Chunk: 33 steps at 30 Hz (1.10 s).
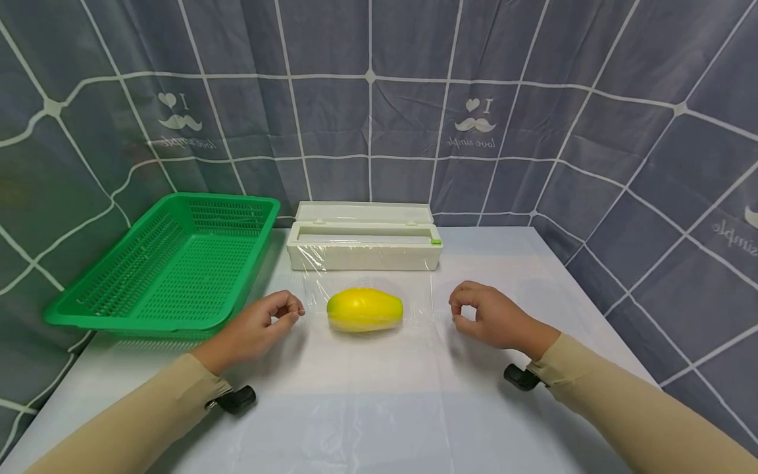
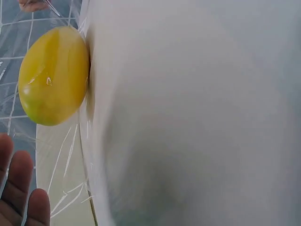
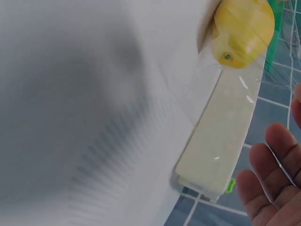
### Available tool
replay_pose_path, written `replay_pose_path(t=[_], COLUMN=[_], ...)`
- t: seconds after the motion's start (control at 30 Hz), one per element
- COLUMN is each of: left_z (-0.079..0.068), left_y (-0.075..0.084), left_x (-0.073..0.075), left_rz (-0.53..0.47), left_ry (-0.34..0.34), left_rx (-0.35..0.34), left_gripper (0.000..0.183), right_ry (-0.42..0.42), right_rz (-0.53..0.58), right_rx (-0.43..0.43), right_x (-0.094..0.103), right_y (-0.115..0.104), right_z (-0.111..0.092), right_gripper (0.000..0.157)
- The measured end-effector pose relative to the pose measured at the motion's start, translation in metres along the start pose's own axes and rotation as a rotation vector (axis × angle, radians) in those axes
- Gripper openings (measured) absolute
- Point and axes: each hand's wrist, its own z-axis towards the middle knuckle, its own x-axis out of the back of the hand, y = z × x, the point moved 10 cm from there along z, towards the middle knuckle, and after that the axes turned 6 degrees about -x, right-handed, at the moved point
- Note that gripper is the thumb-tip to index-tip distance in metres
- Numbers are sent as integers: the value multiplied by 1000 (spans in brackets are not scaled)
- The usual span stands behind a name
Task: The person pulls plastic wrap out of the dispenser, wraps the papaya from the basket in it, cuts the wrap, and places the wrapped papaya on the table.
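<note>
A smooth, oblong yellow fruit (image 1: 364,310), papaya-like, lies on its side on the white tabletop between my hands. Clear cling film (image 1: 419,299) runs from the white cling film dispenser (image 1: 364,257) toward me and over the fruit; its near edge is hard to make out. To the fruit's left, my left hand (image 1: 260,324) pinches the film between thumb and forefinger. On the other side, my right hand (image 1: 496,317) pinches it likewise. Both wrist views show film stretched across the fruit (image 2: 54,75), with the other fingers (image 3: 265,179) loosely bent. Neither hand touches the fruit.
At the left stands a green plastic basket (image 1: 251,270) with slotted walls. The dispenser's lid (image 1: 364,212) is raised at the back, and a small green slider (image 1: 436,242) sits at its right end. A grey gridded curtain (image 1: 331,118) encloses the table's back and sides.
</note>
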Motion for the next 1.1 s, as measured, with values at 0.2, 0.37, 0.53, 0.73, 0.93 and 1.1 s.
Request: replay_pose_path(t=[0.2, 0.37, 0.53, 0.73, 0.93, 1.1], left_z=[8, 15, 19, 24, 29, 30], left_y=[-9, -18, -27, -38, -46, -52], left_x=[2, 3, 6, 6, 5, 5], left_rz=[-22, -35, 16, 64, 71, 101], left_ry=[63, 92, 129, 140, 136, 126], left_rx=[44, 102, 172, 227, 259, 283], left_gripper=[17, 16, 13, 10, 11, 11], right_ry=[-10, -10, -12, -37, -52, -74], right_rz=[33, 53, 67, 65, 59, 40], right_rx=[-65, -119, -142, -194, -208, -230], right_x=[2, 1, -2, -9, -15, -21], right_y=[12, 22, 29, 43, 49, 53], right_z=[11, 22, 31, 41, 48, 52], right_gripper=[24, 20, 16, 12, 10, 10])
